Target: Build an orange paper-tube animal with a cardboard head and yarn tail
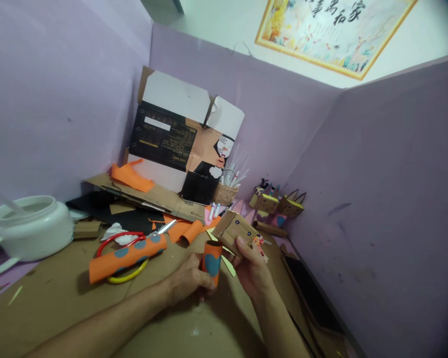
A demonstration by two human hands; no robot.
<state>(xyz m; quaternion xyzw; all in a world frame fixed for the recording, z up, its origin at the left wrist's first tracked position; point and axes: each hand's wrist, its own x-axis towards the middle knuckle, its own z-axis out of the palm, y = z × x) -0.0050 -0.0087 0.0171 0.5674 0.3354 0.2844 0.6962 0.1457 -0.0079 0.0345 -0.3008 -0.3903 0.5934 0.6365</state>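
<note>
Short orange tube (212, 266) is upright in our left hand (190, 278), at the lower middle of the work surface, just left of the small cardboard box (234, 232). We scan left to right.

Left: the purple left wall (59, 99) bounds the area. We see the white pot (32, 228) near it; a pale rod (3, 194) leans in its open mouth. Brown cardboard mat (52, 303) extends from the pot toward our left forearm. Long orange tube (123, 261), blue-spotted, lies across the red and yellow handles of the scissors (167, 227); their blades point right.

Center: the unfolded carton (164, 134) leans on the wall. Its black panel carries a white strip and fine print too small to read. Our left fingers are wrapped around the short orange tube, whose open end faces up and shows a dark interior. Two marker pens (211, 212) lie behind it. The woven basket (226, 194) holds white sticks.

Right: our right hand (252, 271) grips the small cardboard box, thumb on the face bearing two eyes. Open space separates box and tube. Above, the framed picture (321, 35) bears black characters; we read 事, 和 and 家. Two yellow-edged cardboard boxes (268, 204) stand in the far corner. Dark panel (309, 293) runs along the right wall (377, 199).
</note>
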